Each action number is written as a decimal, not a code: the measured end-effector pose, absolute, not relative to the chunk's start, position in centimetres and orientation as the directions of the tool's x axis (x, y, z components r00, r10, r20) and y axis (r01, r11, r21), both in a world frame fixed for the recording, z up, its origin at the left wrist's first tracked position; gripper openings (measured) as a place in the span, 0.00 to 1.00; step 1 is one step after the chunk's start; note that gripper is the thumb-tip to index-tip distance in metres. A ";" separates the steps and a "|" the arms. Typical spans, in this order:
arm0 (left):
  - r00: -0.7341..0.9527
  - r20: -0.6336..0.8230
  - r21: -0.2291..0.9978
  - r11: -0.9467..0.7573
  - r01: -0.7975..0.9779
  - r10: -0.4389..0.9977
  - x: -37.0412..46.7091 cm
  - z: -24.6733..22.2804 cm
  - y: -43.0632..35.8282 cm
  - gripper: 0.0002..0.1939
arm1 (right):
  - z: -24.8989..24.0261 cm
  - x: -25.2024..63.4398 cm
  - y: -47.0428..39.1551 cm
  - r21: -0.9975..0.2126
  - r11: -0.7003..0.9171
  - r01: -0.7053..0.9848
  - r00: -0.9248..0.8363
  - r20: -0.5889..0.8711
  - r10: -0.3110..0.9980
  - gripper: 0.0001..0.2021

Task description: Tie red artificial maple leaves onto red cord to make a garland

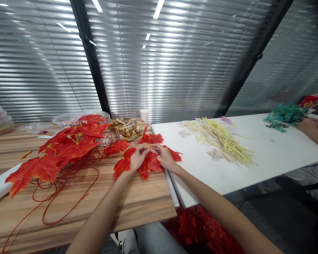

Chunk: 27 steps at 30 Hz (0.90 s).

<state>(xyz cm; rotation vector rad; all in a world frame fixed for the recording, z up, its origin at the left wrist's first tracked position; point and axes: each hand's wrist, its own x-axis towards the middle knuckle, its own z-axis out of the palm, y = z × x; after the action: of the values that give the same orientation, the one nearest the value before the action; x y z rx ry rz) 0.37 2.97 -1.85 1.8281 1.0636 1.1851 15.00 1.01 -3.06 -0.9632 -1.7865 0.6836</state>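
Observation:
Several red artificial maple leaves with yellow stems lie spread at the wooden table's right edge, partly over the white table. My left hand pinches at the middle of them, fingers closed. Touching or almost touching it, my right hand is closed at the same spot, where a yellow stem shows just above the fingertips. A larger pile of red leaves rests to the left on tangled red cord.
Gold packets and a paper cup stand behind my hands. Yellow strips lie on the white table. A person's hand is beside teal foliage at right. Red leaves sit below the table edge.

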 end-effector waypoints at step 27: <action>0.483 0.564 0.420 -0.737 0.530 0.669 -0.1 -1.5 2.4 0.10 | -3.4 14.8 1.0 -0.814 0.482 0.324 -0.144 0.461 0.876 0.15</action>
<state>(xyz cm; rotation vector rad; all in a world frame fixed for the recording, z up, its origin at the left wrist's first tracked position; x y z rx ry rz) -0.10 2.43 -1.48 2.5385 1.0393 1.0921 14.78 1.05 -3.43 -1.0324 -1.7038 0.6737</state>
